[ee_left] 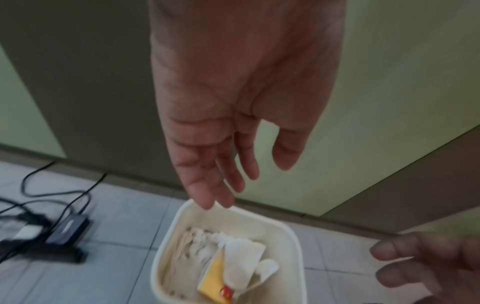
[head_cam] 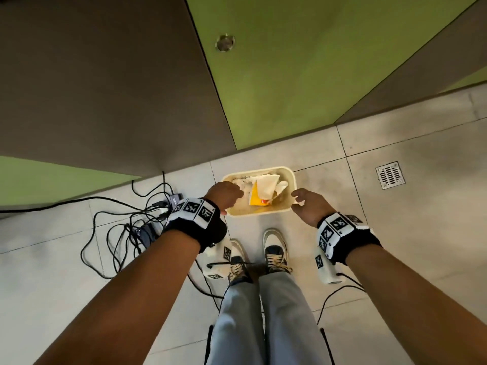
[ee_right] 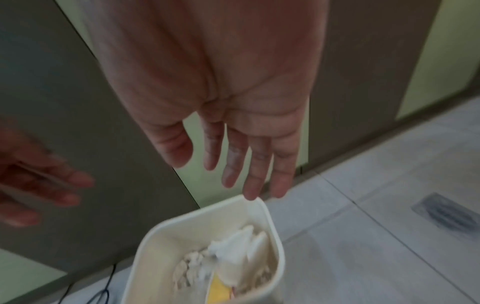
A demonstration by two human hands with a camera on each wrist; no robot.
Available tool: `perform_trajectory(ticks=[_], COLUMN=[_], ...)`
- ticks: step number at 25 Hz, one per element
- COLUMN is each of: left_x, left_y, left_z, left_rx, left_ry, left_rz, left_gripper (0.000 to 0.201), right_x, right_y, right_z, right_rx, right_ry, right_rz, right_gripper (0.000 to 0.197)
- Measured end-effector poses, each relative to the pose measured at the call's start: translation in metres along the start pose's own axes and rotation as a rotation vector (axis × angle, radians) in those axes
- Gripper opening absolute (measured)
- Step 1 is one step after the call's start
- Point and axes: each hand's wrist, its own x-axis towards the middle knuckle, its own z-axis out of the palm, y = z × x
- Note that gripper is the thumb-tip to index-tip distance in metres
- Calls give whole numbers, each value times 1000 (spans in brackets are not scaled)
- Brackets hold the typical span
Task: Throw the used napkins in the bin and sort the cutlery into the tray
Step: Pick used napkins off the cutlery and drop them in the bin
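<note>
We see the left hand [head_cam: 224,196] above the left rim of the cream rectangular plastic bin [head_cam: 289,173], fingers loosely extended and holding nothing; the right hand [head_cam: 308,205] hovers at the bin's right rim, fingers spread and empty too; inside the bin lie crumpled white paper napkins [head_cam: 266,184] with a yellow paper wrapper [head_cam: 257,198]; the bin stands on the pale grey tiled floor [head_cam: 408,233], near green and brown wall panels [head_cam: 290,75]; tangled black cables [head_cam: 118,227] lie left, a metal floor drain [head_cam: 390,174] right.
</note>
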Motion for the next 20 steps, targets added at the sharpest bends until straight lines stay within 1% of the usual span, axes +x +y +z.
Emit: perform_trajectory(ticks=[3, 5, 6, 7, 9, 13, 17, 20], left_x=[-70, -129, -157, -191, -249, -341, -394, -408], left_y=[23, 37, 40, 46, 57, 90, 124, 147], left_z=[-20, -37, -43, -56, -81, -122, -157, -172], left_rx=[107, 121, 111, 100, 123, 222, 177, 129], left_ry=[10, -35, -73, -79, -50, 42, 208, 313], left_rz=[187, 325, 352, 385, 464, 684, 869, 924], left_gripper=[29, 26, 25, 24, 25, 31, 29, 24], right_x=[-60, -109, -130, -155, -204, -279, -318, -329], right_y=[-28, -45, -48, -60, -84, -132, -166, -181], right_z=[-31, -55, -61, -74, -98, -149, -186, -210], right_rx=[11, -9, -11, -22, -56, -68, -60, -37], right_ry=[82, 149, 163, 180, 217, 383, 505, 583], right_rz=[-116, -191, -214, -250, -303, -351, -403, -415], right_gripper=[36, 33, 32, 31, 31, 34, 35, 34])
